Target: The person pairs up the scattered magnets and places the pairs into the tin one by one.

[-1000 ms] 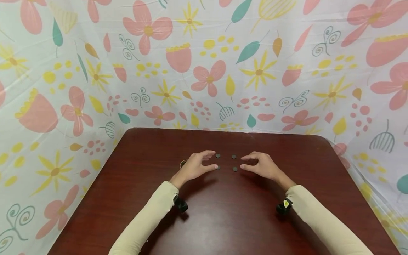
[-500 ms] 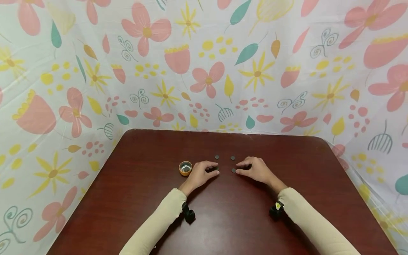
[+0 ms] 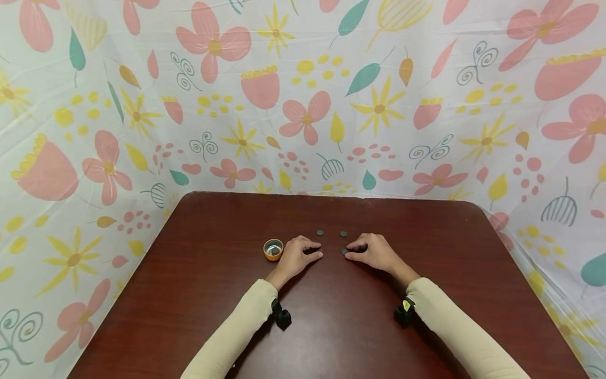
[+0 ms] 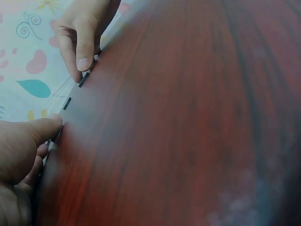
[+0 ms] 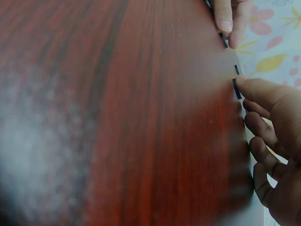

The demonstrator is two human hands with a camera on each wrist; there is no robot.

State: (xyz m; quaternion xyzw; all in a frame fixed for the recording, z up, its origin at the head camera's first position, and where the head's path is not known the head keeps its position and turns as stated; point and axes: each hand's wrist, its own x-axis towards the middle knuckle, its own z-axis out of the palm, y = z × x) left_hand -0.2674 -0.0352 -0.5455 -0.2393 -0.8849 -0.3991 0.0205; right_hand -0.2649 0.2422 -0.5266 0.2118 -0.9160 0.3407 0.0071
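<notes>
Several small dark discs lie on the table, edge-on in both wrist views. My left hand [image 3: 295, 256] pinches the near-left disc between thumb and fingers; they mostly cover it in the head view. In the right wrist view, my right thumb lies against the near-right disc [image 5: 237, 88], and my right hand [image 3: 375, 252] has its fingertips round that disc [image 3: 344, 252]. The far-left disc [image 3: 320, 232] and far-right disc [image 3: 343, 233] lie untouched, just beyond the fingertips. Left of my left hand stands a small orange cup [image 3: 273, 258] with a silvery inside and something dark in it.
The dark reddish wooden table [image 3: 331, 337] has rounded far corners. A white cloth [image 3: 303, 63] printed with flowers and leaves hangs behind it and along both sides. A black wrist device [image 3: 282, 317] sits at the left cuff, another [image 3: 404, 312] at the right.
Both hands have come down and closed in on the two near discs, the right hand moving leftward. The cup, earlier mostly behind the left hand, now shows. The far discs stay put.
</notes>
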